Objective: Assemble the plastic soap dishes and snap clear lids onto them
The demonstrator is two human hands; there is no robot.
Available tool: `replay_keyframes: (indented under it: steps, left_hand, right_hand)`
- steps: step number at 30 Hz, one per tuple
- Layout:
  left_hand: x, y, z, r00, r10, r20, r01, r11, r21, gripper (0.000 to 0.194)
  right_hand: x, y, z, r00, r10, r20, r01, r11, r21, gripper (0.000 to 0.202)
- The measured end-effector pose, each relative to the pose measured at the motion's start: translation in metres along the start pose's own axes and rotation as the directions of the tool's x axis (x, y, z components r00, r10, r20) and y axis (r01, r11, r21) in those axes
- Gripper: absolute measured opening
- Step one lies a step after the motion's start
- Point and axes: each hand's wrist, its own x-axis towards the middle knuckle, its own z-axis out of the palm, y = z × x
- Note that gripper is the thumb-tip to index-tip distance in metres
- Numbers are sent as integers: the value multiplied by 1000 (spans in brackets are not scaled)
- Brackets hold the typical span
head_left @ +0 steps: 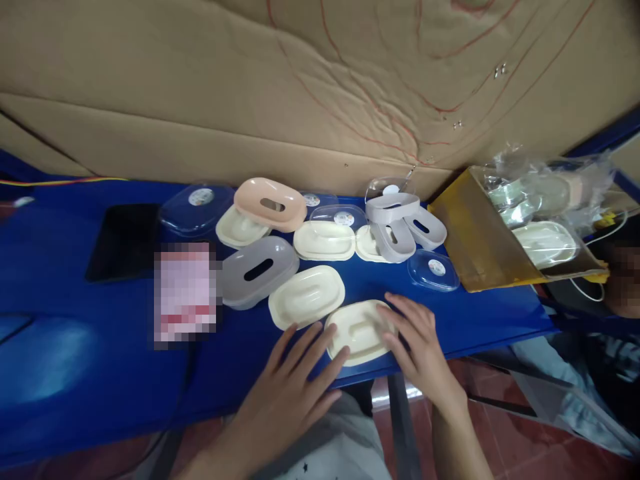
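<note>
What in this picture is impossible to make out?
- Pink card, head view: pixelated, its print unreadable.
- Stickers on the clear lids: too small to read.
- Contents of the plastic bag: veiled by crinkled film.
- Cream tray: its edges covered by the left hand and right hand.

Cream tray point(361, 331): oval-cornered shallow plastic piece, raised rim, sunken oblong centre. Lies flat near front edge of blue table point(75, 347), long axis slightly tilted, right end higher in view. Left hand point(290, 387) fingertips touch its left edge; right hand point(420, 347) fingers rest on its right edge. Second like cream tray point(307, 297) just beside it, up-left, apart by narrow gap.
</note>
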Motion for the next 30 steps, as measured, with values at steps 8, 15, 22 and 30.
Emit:
replay_keyframes:
  steps: [8,15,22,30]
  left_hand:
    - [-17,-1,4,999,-40,-29,40,999,3,20]
    - [-32,-12,-2,995,-58,-80,46,989,-141,20]
    - [-41,-17,6,952,-304,-40,271,895,-354,57]
    - [-40,-19,1,975,-210,-71,177,930,-323,47]
  right_hand:
    - [93,58,9,988,21,-155,-66,953,-296,46]
    - [54,45,-17,975,18,-220,-63,978,-197,33]
    - [-30,-21,-27,996,-84,9,83,992,96,43]
    - [-26,-55,-7,953,-281,113,262,952,158,31]
